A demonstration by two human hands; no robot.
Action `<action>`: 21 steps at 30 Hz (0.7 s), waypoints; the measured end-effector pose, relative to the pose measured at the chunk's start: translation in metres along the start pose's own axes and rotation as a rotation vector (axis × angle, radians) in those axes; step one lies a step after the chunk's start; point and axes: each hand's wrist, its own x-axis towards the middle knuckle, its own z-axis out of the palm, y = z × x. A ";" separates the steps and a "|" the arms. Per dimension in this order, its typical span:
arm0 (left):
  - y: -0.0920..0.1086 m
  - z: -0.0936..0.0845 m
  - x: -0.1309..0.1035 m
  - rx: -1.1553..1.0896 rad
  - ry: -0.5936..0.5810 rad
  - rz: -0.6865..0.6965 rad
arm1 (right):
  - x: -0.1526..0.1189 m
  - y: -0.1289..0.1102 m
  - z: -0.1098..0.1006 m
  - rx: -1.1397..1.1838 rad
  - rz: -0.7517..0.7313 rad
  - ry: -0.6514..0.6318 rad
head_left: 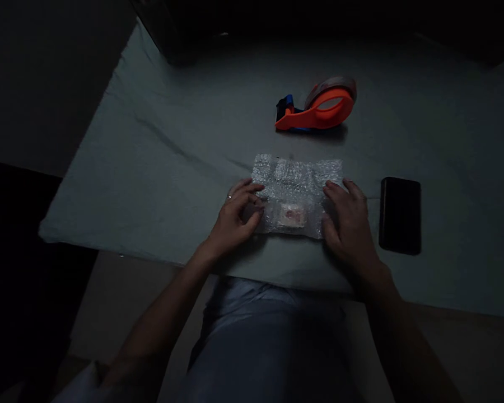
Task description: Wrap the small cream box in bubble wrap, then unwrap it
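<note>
A sheet of clear bubble wrap (pixel 296 178) lies on the cloth-covered table in front of me. Its near part is folded over a small pale box with a reddish mark (pixel 293 215), which shows through the plastic. At the left edge of the wrap, my left hand (pixel 237 212), with a ring on one finger, has its thumb and curled fingers closed on the plastic. My right hand (pixel 348 218) holds the opposite edge, fingertips on the upper part and thumb lower down. The undersides of both hands are hidden.
An orange and blue tape dispenser (pixel 330 109) with a roll of tape lies beyond the wrap. To the right of my right hand is a black rectangular case or device (pixel 400 215). The pale green cloth (pixel 159 196) hangs at the table's near edge. The room is dim.
</note>
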 end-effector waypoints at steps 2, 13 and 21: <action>0.009 -0.005 -0.004 -0.194 -0.074 -0.036 | -0.001 -0.001 0.000 0.015 -0.014 -0.079; 0.018 -0.031 -0.043 -0.229 -0.510 0.055 | -0.050 0.007 -0.028 0.296 -0.156 -0.125; 0.033 0.003 -0.054 0.261 -0.418 0.196 | -0.085 0.009 -0.022 0.154 -0.084 -0.236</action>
